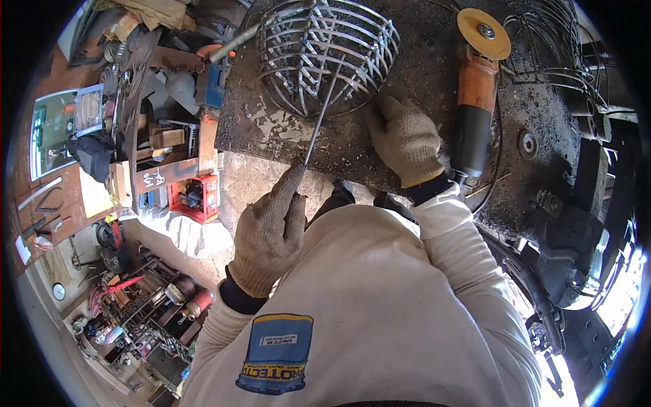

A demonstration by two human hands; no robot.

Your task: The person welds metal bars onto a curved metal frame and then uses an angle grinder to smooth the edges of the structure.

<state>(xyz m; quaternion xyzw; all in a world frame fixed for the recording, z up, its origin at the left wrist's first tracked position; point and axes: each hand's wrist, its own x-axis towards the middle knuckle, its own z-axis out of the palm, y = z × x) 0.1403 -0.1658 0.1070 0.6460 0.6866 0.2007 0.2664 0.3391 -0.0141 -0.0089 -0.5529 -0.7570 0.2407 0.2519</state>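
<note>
My left hand [268, 234], in a knitted work glove, is closed around the lower end of a thin metal rod [321, 122]. The rod slants up and away, its far end overlapping a rounded cage of welded metal bars [322, 41]. Whether the rod touches the cage, I cannot tell. The cage sits on the dark, worn workbench [237, 119]. Beside its near right edge, my gloved right hand [409, 139] lies low over the bench, thumb apart from the other fingers. Its fingertips are partly hidden, and nothing shows in its grasp.
An orange and black angle grinder [475, 102] with a tan disc lies right of my right hand, its cord alongside. Farther right are a loose round disc [528, 144] and bent wire hoops [556, 61]. Left stand cluttered shelves and a red crate [196, 199].
</note>
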